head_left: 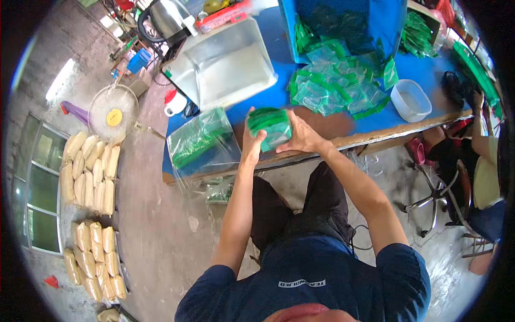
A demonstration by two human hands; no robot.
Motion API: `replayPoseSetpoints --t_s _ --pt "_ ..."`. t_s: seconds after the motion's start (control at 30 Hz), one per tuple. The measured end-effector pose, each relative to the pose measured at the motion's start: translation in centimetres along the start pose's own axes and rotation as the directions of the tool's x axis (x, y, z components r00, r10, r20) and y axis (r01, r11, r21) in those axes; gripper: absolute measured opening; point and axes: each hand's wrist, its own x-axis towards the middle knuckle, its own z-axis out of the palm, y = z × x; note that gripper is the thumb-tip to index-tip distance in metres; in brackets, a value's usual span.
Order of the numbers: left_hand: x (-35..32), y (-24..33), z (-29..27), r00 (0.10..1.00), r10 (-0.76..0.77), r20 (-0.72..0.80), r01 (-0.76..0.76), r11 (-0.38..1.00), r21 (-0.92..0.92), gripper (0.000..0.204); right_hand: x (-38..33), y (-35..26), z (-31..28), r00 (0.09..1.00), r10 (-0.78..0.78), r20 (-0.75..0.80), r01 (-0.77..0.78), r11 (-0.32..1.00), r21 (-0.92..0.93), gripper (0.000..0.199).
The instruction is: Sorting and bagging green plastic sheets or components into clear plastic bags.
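Observation:
Between my two hands, over the front edge of the blue-topped table, is a stack of small green-and-transparent plastic packets. My left hand is closed on its left side, thumb across the near face. On the opposite side my right hand grips the stack with its fingers and thumb. To the left lies a large transparent plastic bag with green packets inside. A loose heap of similar packets spreads beyond my right hand, in front of an upturned blue bin that opens toward me.
A white tray sits at the back left, near a steel kettle and a red-and-white cup. To the right stands a transparent tub. Another person sits at far right by a wheeled chair. Filled sacks line the left floor.

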Motion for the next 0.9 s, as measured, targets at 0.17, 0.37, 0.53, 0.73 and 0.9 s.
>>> replayPoseSetpoints --t_s 0.17,0.37,0.53,0.73,0.9 --pt "-0.2 -0.3 -1.0 0.971 0.152 -0.184 -0.168 0.983 -0.074 0.089 -0.5 -0.6 1.5 0.995 0.071 0.074 -0.073 0.997 0.028 0.103" --pt "3.2 1.0 1.1 0.929 -0.058 -0.364 0.074 0.997 0.03 0.023 -0.1 0.1 -0.3 0.983 0.179 0.043 -0.174 0.98 -0.098 0.106" --pt "2.1 0.8 0.7 0.992 0.069 -0.108 -0.08 0.991 -0.104 0.087 -0.6 1.3 0.5 0.998 0.06 0.006 -0.059 0.995 -0.082 0.098" --pt "-0.8 -6.1 -4.3 0.993 0.115 0.026 -0.115 0.993 0.027 0.094 -1.6 1.1 1.0 0.999 -0.033 -0.018 0.032 0.998 -0.06 0.089" --pt "-1.7 -5.9 -4.3 0.977 -0.083 -0.196 0.089 0.996 0.023 0.091 -1.7 -1.2 2.3 0.994 0.107 -0.033 -0.105 0.993 0.052 0.089"
